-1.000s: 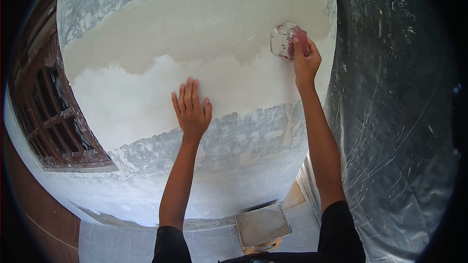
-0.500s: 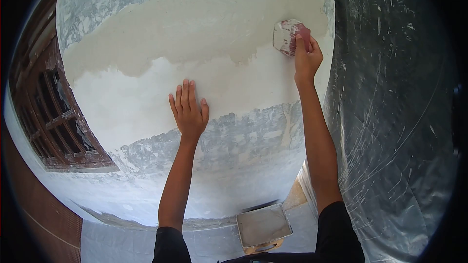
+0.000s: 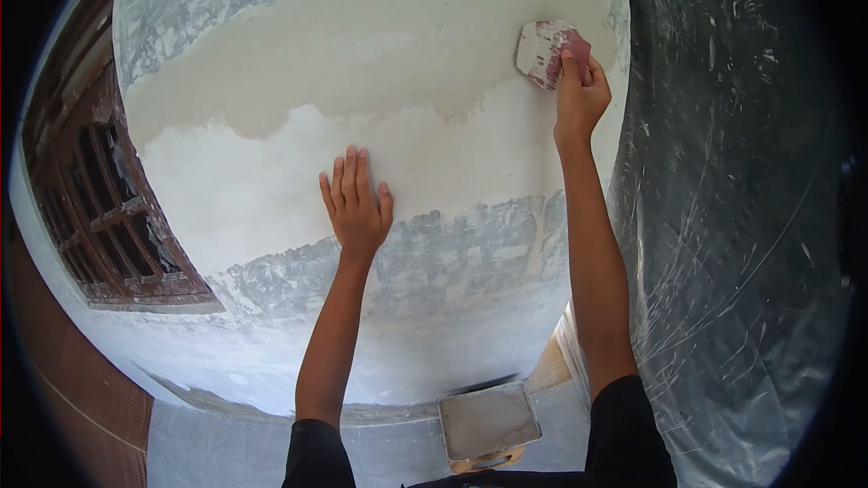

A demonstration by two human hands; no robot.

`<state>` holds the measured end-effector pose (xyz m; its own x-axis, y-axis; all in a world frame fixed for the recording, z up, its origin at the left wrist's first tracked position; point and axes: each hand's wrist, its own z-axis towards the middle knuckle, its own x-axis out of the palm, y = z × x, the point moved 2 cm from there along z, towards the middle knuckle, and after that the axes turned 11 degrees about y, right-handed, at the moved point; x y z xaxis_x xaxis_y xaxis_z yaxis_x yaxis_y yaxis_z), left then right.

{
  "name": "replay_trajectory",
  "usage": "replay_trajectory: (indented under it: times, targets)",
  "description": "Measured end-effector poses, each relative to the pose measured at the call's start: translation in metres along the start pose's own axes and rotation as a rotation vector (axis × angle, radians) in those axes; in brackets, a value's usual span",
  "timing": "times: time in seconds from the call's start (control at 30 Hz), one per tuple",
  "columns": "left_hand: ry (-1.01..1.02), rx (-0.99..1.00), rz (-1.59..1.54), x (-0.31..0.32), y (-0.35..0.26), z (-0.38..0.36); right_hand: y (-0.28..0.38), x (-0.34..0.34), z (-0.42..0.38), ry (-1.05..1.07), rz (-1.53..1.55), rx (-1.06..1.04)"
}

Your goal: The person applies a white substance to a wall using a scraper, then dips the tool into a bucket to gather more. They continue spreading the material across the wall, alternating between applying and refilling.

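My right hand grips a reddish putty scraper, its blade smeared with pale putty, against the upper right of the wall. Thumb and fingers pinch the scraper's edge. A band of damp, beige putty runs across the upper wall to the left of the scraper. Below that band lies a whiter, drier-looking coat. My left hand lies open on this white coat, palm toward the wall and fingers pointing up. It holds nothing.
A brown wooden window with bars is set in the wall at left. Dark plastic sheeting with white splashes hangs along the right. On the covered floor below stands a rectangular container of grey-beige putty.
My right hand and the scraper have moved a little up and to the right along the wall. The left hand stays in place on the white coat, while the view has shifted slightly.
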<state>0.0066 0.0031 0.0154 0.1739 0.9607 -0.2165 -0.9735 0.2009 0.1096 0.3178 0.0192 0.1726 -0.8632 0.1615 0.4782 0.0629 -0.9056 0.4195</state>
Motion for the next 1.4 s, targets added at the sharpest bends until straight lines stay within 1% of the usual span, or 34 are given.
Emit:
replay_trajectory:
  times: [0.03,0.1,0.13,0.2,0.23,0.3,0.33,0.4,0.43,0.5,0.53,0.6,0.63,0.67,0.73,0.77,0.8,0.87,0.93,0.97,1.0,1.07,1.1,1.13,1.17,1.2,1.27,1.33,1.4]
  targets:
    - [-0.003,-0.001,0.001,0.0,-0.001,0.0,0.0,0.003,-0.004,0.003,0.001,-0.001]
    - [-0.007,-0.004,-0.001,0.001,-0.002,0.0,0.0,0.018,-0.02,0.239,-0.042,-0.037]
    - [0.0,-0.006,0.006,0.0,-0.001,0.001,-0.006,0.031,-0.031,0.359,-0.095,-0.14]
    - [0.014,-0.005,0.011,0.0,-0.001,-0.001,-0.007,0.038,-0.052,0.489,-0.664,-0.274]
    - [0.016,-0.003,0.008,0.0,-0.001,0.0,-0.011,0.036,-0.048,0.487,-0.665,-0.271]
    - [0.018,0.0,0.005,0.0,0.0,0.0,-0.025,0.022,-0.024,0.28,-0.354,-0.132]
    - [0.013,0.001,0.007,0.0,0.0,0.0,-0.021,0.012,-0.012,0.152,-0.272,-0.053]
    - [0.005,0.0,0.011,0.001,0.0,0.0,-0.008,-0.006,-0.005,0.025,-0.008,0.028]
    - [0.0,0.0,0.012,0.0,0.0,0.0,-0.007,-0.005,-0.01,0.027,-0.007,0.025]
    - [-0.007,0.002,0.009,0.001,-0.001,0.001,-0.006,0.003,-0.025,0.207,0.076,0.002]
    - [0.0,-0.004,0.011,0.0,-0.001,0.001,-0.015,0.011,-0.036,0.29,-0.013,-0.031]
    - [0.013,-0.008,0.011,0.0,-0.001,0.0,-0.025,0.019,-0.057,0.422,-0.511,-0.203]
    - [0.009,-0.004,0.014,0.0,-0.001,0.0,-0.03,0.019,-0.057,0.405,-0.541,-0.181]
    - [0.007,0.001,0.019,0.0,-0.001,0.0,-0.033,0.015,-0.048,0.402,-0.542,-0.176]
    - [0.006,0.003,0.012,0.0,-0.001,-0.001,-0.029,-0.003,-0.025,0.136,-0.244,-0.017]
    - [0.001,0.002,0.006,0.0,0.0,0.0,-0.019,-0.012,-0.02,0.057,-0.073,-0.013]
    - [-0.002,0.001,0.009,0.0,0.0,0.0,-0.013,-0.019,-0.016,-0.033,-0.012,0.027]
    - [-0.017,0.0,0.008,0.0,-0.001,0.0,-0.008,-0.02,-0.02,0.001,0.099,0.002]
    - [-0.012,-0.007,0.012,0.001,-0.002,0.001,-0.013,-0.004,-0.039,0.216,-0.015,-0.014]
    - [-0.003,-0.012,0.017,0.001,-0.002,0.0,-0.021,0.003,-0.05,0.316,-0.215,-0.089]
    - [0.001,-0.01,0.016,0.001,-0.002,0.0,-0.023,0.01,-0.062,0.364,-0.411,-0.09]
    - [-0.005,-0.003,0.026,0.001,0.0,0.0,-0.031,0.012,-0.064,0.365,-0.494,-0.053]
    - [-0.002,-0.001,0.026,0.001,0.0,-0.001,-0.04,0.005,-0.051,0.254,-0.368,-0.045]
    - [-0.004,0.001,0.018,0.001,0.0,0.0,-0.036,-0.003,-0.04,0.145,-0.24,-0.039]
    - [-0.007,0.003,0.011,0.0,0.0,0.0,-0.032,-0.015,-0.032,0.059,-0.066,0.031]
    - [-0.009,0.001,0.013,0.0,0.0,0.0,-0.023,-0.025,-0.026,-0.038,-0.084,0.052]
    - [-0.011,-0.003,0.008,0.001,-0.001,0.0,-0.016,-0.029,-0.025,-0.059,0.105,0.041]
    - [-0.005,-0.01,0.01,0.001,-0.002,0.0,-0.018,-0.016,-0.04,0.15,0.047,0.001]
    - [0.008,-0.014,0.01,0.001,-0.002,-0.001,-0.03,-0.003,-0.059,0.33,-0.384,-0.141]
